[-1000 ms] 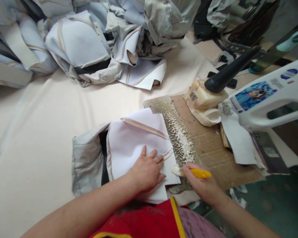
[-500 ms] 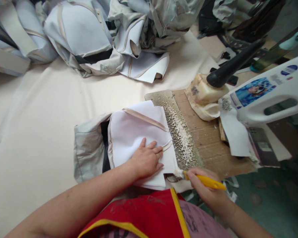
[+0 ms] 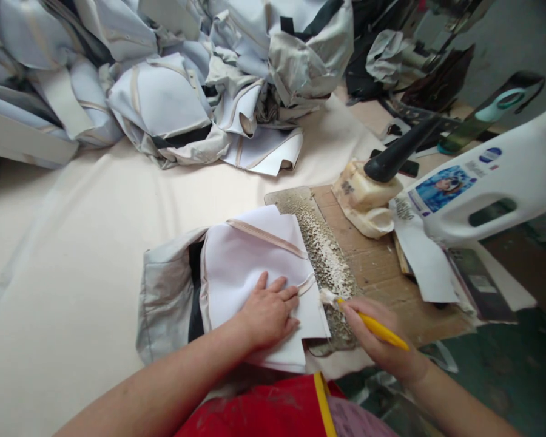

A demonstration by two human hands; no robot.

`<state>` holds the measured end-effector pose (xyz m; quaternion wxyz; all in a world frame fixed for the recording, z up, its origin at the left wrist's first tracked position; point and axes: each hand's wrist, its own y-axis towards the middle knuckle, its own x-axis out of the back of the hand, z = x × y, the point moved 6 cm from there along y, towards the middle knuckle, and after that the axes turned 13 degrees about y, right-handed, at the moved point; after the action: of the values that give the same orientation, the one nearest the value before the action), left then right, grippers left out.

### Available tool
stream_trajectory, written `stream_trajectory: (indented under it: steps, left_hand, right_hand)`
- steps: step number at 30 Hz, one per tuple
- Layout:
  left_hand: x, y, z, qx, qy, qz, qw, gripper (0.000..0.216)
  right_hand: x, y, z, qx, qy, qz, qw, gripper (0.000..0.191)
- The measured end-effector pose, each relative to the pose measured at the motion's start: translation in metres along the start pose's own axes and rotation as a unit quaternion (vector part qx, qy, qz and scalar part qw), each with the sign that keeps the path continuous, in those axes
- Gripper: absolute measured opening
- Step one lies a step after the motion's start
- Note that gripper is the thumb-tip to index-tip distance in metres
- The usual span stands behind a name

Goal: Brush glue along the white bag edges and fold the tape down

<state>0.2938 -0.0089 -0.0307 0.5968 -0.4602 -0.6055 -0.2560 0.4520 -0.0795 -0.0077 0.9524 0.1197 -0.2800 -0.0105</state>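
My left hand (image 3: 269, 312) lies flat, fingers spread, pressing down a white fabric piece (image 3: 250, 258) with beige trim that sits on a grey folded piece. My right hand (image 3: 382, 346) is closed round a yellow-handled brush (image 3: 368, 321). The brush's glue-laden tip (image 3: 326, 297) touches the right edge of the white piece, beside a metal plate (image 3: 321, 249) crusted with dried glue.
A cardboard sheet (image 3: 382, 267) lies under the plate. On it stands a glue-caked pot (image 3: 364, 197) with a black handle. A large white jug (image 3: 486, 182) lies at the right. A heap of grey and white fabric pieces (image 3: 186, 79) fills the back of the cream-covered table (image 3: 73, 243).
The brush has moved up along the white piece's right edge, from near the bottom corner to higher beside the plate. My left hand has stayed pressed on the fabric.
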Motion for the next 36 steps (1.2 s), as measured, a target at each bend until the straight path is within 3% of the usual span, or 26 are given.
stream_trajectory:
  steps: [7, 11, 16, 22, 31, 34, 36]
  left_hand:
    - [0.008, -0.001, 0.002, 0.012, -0.03, 0.007, 0.999, 0.039]
    - [0.007, -0.001, 0.005, 0.022, -0.049, 0.006, 0.999, 0.041]
    - [0.007, -0.001, 0.007, 0.013, -0.059, 0.021, 0.998, 0.043]
    - [0.007, 0.001, 0.011, 0.002, -0.075, 0.055, 0.996, 0.046]
    - [0.005, 0.004, 0.012, -0.013, -0.064, 0.064, 0.996, 0.048]
    - [0.01, -0.008, 0.009, -0.05, 0.011, 0.024, 0.998, 0.05]
    - [0.013, -0.028, 0.009, -0.073, 0.107, -0.05, 0.99, 0.04]
  right_hand:
    - [0.0, 0.048, -0.023, -0.022, 0.026, -0.032, 0.999, 0.022]
    - [-0.002, 0.058, -0.035, -0.043, 0.038, 0.004, 0.998, 0.026]
    - [0.014, 0.089, -0.038, -0.035, 0.05, -0.06, 0.996, 0.027]
    - [0.003, 0.141, -0.046, -0.062, 0.124, -0.01, 0.99, 0.027]
    - [0.001, 0.22, -0.061, -0.065, 0.122, -0.095, 0.986, 0.028]
    - [0.007, 0.227, -0.063, -0.06, 0.114, -0.119, 0.984, 0.028]
    - [0.014, 0.225, -0.067, -0.058, 0.108, -0.142, 0.982, 0.027]
